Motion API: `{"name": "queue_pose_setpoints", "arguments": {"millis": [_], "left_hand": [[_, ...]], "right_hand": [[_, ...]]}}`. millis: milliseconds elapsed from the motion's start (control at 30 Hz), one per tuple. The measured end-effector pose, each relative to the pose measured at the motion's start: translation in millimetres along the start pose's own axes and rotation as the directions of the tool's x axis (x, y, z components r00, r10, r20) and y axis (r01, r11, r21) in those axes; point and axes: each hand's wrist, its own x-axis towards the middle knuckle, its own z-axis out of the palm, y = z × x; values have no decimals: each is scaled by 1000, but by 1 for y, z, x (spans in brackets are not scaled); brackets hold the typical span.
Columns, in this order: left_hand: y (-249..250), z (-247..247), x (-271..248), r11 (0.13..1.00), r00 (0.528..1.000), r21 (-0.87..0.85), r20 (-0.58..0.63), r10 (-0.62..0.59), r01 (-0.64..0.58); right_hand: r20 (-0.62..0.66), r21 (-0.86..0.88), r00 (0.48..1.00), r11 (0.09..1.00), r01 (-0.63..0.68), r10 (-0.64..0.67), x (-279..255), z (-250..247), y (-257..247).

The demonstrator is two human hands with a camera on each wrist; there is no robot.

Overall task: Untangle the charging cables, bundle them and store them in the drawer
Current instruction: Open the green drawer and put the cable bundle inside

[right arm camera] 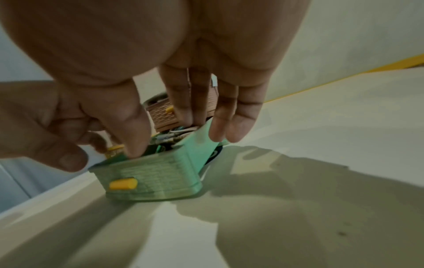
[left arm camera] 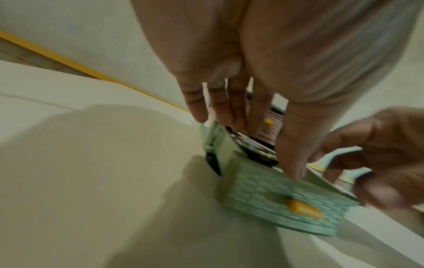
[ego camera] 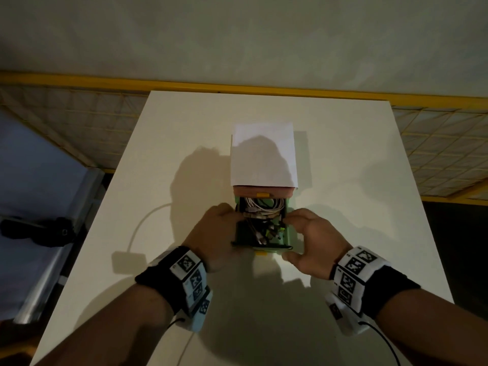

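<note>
A small drawer unit [ego camera: 264, 154] with a white top stands mid-table. Its green lower drawer [ego camera: 274, 248] is pulled out toward me, with a yellow handle [right arm camera: 122, 184] on its front. White and dark charging cables [ego camera: 264, 207] lie coiled inside. My left hand [ego camera: 219, 228] rests on the drawer's left wall, fingers [left arm camera: 229, 112] straight and reaching over the rim. My right hand [ego camera: 309, 233] is at the right wall, its straight fingers [right arm camera: 229, 117] on the wall and rim. The thumb [right arm camera: 130, 130] touches the front rim. Blur hides exactly which cables the fingertips touch.
Above the green drawer a brown drawer [ego camera: 248, 192] with a yellow handle is pushed in. A white cable [ego camera: 142, 225] with a flat adapter [ego camera: 128, 260] lies on the table's left part. A yellow rail [ego camera: 237, 87] runs behind the table; a dark object [ego camera: 39, 231] lies off-table left.
</note>
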Motion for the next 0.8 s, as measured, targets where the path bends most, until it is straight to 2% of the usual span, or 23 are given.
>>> {"name": "queue_pose_setpoints", "arguments": {"millis": [67, 133, 233, 333, 467, 600, 700, 800], "left_hand": [[-7, -2, 0, 991, 990, 0, 30, -136, 136], [-12, 3, 5, 982, 982, -52, 50, -181, 184], [-13, 14, 12, 981, 994, -165, -22, -105, 100], [-15, 19, 13, 993, 998, -104, -52, 43, -48], [-22, 23, 18, 995, 995, 76, 86, 52, -58], [-22, 17, 20, 997, 997, 70, 62, 39, -43], [-19, 12, 21, 999, 999, -44, -42, 10, -12], [-17, 9, 24, 955, 977, -261, -113, -178, 144]], "right_hand": [[20, 17, 997, 997, -78, 77, 1, 0, 4], [4, -15, 993, 993, -120, 120, 7, 2, 7], [-22, -7, 993, 993, -120, 120, 15, 4, 1], [-52, 33, 996, 997, -66, 68, 19, 5, 0], [21, -39, 998, 998, -51, 52, 22, 8, 4], [6, -62, 999, 997, -50, 51, 28, 12, 7], [-63, -2, 995, 997, -82, 81, 30, 8, 5], [-102, 148, 976, 973, -178, 194, 31, 1, 1]]}}
